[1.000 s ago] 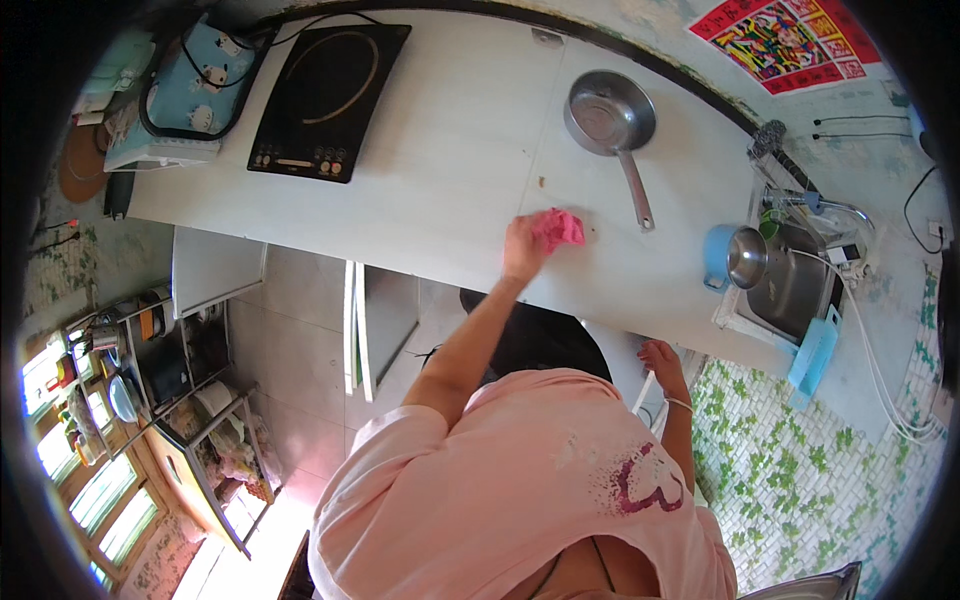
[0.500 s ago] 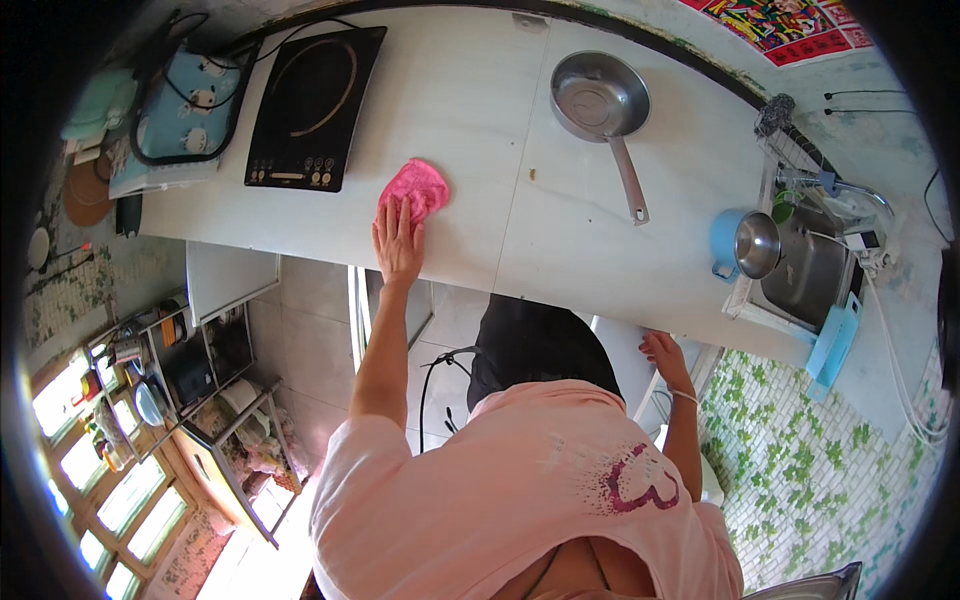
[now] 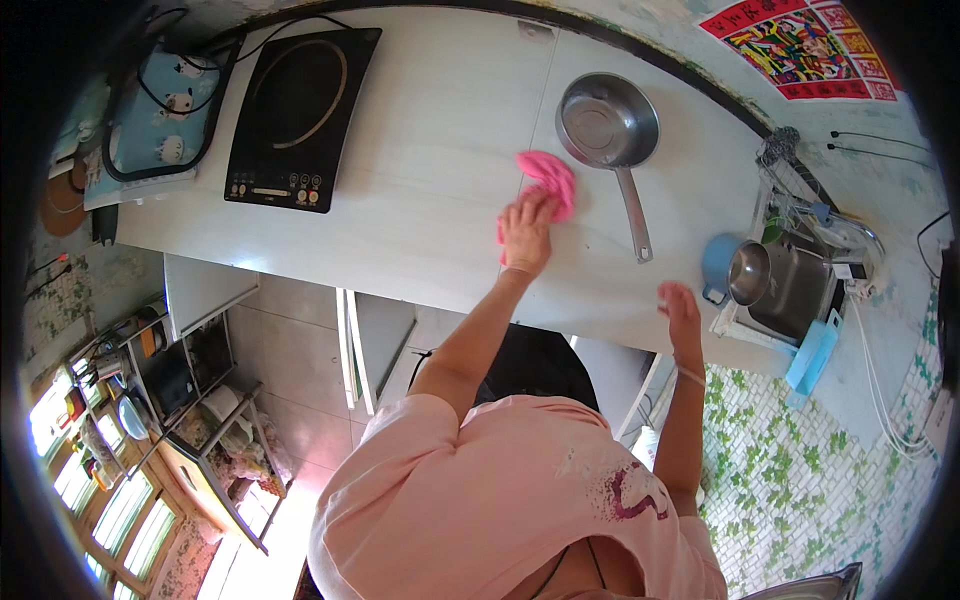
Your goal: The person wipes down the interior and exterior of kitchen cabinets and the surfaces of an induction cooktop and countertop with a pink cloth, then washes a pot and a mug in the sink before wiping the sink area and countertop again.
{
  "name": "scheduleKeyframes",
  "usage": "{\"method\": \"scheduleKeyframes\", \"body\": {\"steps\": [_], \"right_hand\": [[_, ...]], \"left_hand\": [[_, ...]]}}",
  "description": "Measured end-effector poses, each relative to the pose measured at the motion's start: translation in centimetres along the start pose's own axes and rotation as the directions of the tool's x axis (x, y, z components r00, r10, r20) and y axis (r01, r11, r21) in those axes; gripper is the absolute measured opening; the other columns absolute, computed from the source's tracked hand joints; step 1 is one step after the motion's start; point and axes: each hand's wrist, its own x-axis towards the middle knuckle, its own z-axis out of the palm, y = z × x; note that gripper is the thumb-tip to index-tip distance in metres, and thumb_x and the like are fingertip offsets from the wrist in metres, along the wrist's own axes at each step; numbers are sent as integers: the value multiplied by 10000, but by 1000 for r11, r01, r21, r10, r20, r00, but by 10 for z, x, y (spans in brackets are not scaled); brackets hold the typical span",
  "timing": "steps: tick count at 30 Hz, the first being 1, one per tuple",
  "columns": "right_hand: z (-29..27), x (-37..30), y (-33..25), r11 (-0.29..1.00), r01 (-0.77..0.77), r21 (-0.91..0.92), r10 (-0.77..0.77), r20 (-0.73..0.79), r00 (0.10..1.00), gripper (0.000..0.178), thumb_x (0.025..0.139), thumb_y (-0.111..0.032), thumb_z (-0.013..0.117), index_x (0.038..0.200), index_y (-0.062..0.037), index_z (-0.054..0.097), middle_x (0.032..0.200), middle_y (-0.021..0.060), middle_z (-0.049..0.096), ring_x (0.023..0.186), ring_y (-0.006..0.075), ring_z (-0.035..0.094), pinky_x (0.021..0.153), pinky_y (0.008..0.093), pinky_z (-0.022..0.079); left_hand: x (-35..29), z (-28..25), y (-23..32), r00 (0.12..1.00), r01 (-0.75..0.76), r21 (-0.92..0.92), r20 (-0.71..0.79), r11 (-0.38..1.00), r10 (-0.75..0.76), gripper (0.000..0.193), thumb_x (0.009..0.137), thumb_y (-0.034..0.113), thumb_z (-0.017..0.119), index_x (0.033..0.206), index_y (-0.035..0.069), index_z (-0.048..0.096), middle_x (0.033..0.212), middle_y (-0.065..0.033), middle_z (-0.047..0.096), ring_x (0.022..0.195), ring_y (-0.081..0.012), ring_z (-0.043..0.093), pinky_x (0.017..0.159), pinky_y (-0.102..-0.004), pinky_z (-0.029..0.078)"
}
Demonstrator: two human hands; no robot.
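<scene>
Found pink cloth (image 3: pixel 548 178) lying crumpled on white countertop (image 3: pixel 430 180), between black induction cooktop (image 3: pixel 300 115) and metal saucepan (image 3: pixel 605 125), much nearer the latter. Noted far part of cloth just beside saucepan; unable to confirm contact.

Observed left hand (image 3: pixel 525 235) palm down over near part of cloth, fingers side by side and slightly bent across the folds; unable to tell plain pressing from pinching. Observed right hand (image 3: pixel 680 308) near front edge of countertop, well apart from cloth, close to end of saucepan handle; fingers loosely parted and bent, outline somewhat blurred. Noted thin band (image 3: pixel 690 375) at right wrist.

Recorded saucepan as upright, handle pointing toward front edge. Logged light-blue handled cup (image 3: pixel 716 265) beside sink (image 3: pixel 795 312), toward right end of countertop. Logged red-bordered poster (image 3: pixel 800 50) on wall.
</scene>
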Motion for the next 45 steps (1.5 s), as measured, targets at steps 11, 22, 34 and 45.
{"method": "scheduleKeyframes", "body": {"steps": [11, 22, 34, 45], "right_hand": [[108, 94, -119, 774, -414, 479, 156, 489, 858, 320, 931, -278, 472, 1124, -23, 471, 802, 49, 561, 602, 115, 524, 518, 239, 425], [66, -22, -87, 755, -437, 489, 311, 319, 895, 267, 941, -225, 450, 1097, -9, 468, 711, 26, 486, 449, 86, 448, 417, 210, 364], [52, -89, -104, 676, -366, 639, 429, 63, 901, 264, 926, -204, 491, 1109, -15, 468, 706, 28, 486, 411, 74, 424, 365, 198, 338], [29, -106, -74, 703, -339, 626, 347, 115, 931, 273, 922, -127, 467, 1156, 1, 411, 702, 38, 493, 415, 72, 422, 367, 201, 341]], "left_hand": [[60, -122, -142, 892, 213, 72, -422, 974, -164, 394, 876, 121, 469, 1270, 109, 469, 1335, -136, 418, 1192, -343, 403, 999, -430, 303], [227, -26, -183, 787, 591, 287, -408, 754, -462, 497, 848, 256, 499, 1333, 212, 399, 1412, -96, 324, 1255, -354, 307, 980, -553, 242], [161, 125, 87, 937, -219, -106, 253, 970, 240, 520, 719, 158, 597, 1230, 207, 512, 1377, -8, 354, 1289, -277, 284, 1043, -540, 204], [260, 22, -104, 912, 76, -339, -358, 938, -203, 287, 843, 152, 542, 1103, 30, 555, 1068, -164, 551, 945, -315, 524, 862, -420, 399]]}}
